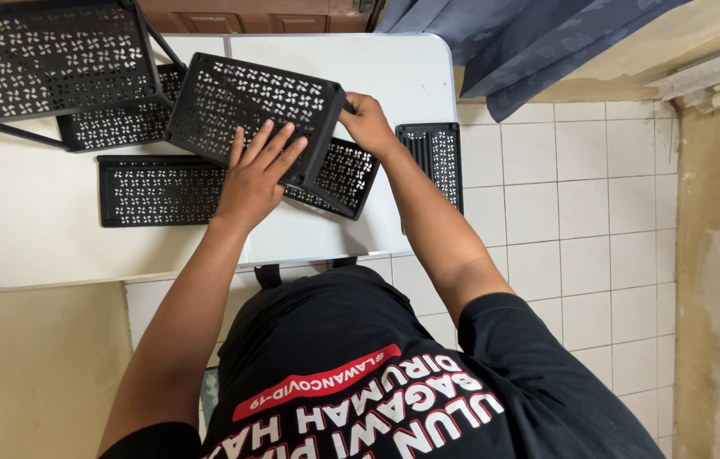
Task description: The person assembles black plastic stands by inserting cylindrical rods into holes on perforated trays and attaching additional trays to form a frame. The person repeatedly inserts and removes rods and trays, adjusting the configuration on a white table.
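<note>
A person leans over a white bench point(54, 246), with black perforated plastic panels spread across it. The left hand point(253, 174) lies flat with fingers spread on a tilted perforated panel point(249, 98), pressing on its near edge rather than gripping it. The right hand point(368, 123) is curled around that same panel's right corner; its fingertips are hidden behind the edge, so the exact hold is hard to make out.

Beneath the tilted panel a second panel point(338, 174) lies partly covered, only its right end showing. A long flat panel point(156, 191) rests to the left, its right end hidden by the left wrist. A narrow ribbed piece point(435, 157) overhangs the bench's right edge. At the far left, an assembled rack section point(45, 59) with thin legs is cut off by the frame's top edge. A white tiled floor point(581, 212) lies to the right.
</note>
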